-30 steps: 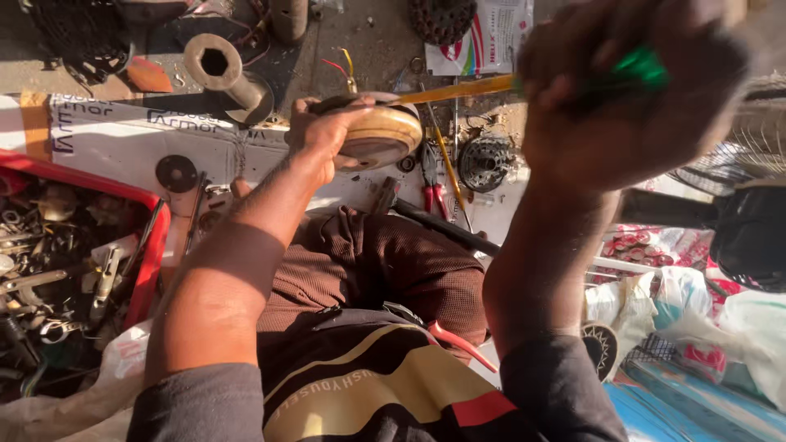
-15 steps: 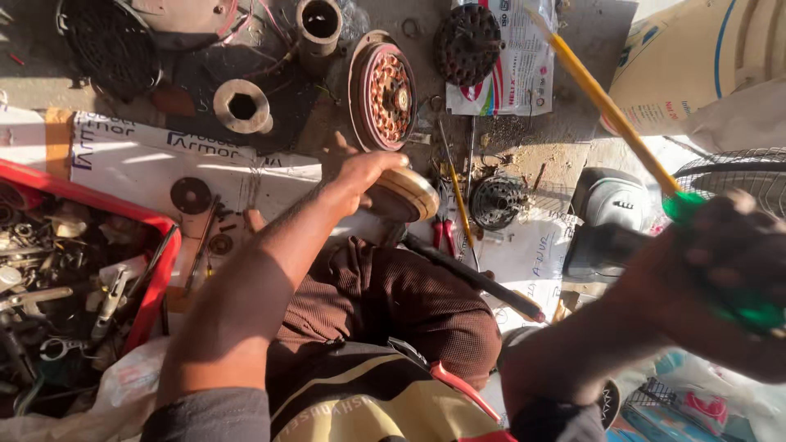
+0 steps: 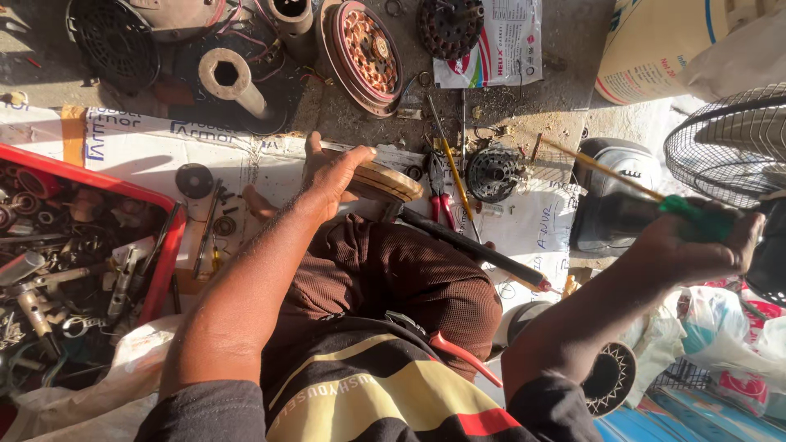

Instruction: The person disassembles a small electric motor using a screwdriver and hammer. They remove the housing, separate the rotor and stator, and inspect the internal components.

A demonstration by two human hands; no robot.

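My left hand [image 3: 329, 173] grips the edge of a round tan metal disc-shaped part [image 3: 386, 182] held above my knee. My right hand [image 3: 694, 245], out at the right, is closed around the green handle of a long screwdriver [image 3: 602, 170] whose yellowish shaft points up and left over the ground. A black rod with a red tip [image 3: 479, 248] lies across my brown trousers [image 3: 385, 278] just below the disc.
A red tray [image 3: 168, 245] of small metal parts sits at the left. A copper-wound motor stator [image 3: 364, 53], black fan parts [image 3: 110, 37], a grey tube [image 3: 229, 80], red pliers [image 3: 440, 192] and a black gear-like part [image 3: 494, 173] lie ahead. A wire fan guard [image 3: 733, 143] stands at the right.
My right hand swung the screwdriver from high up in front of the camera down and out to the right. My left hand stayed on the disc.
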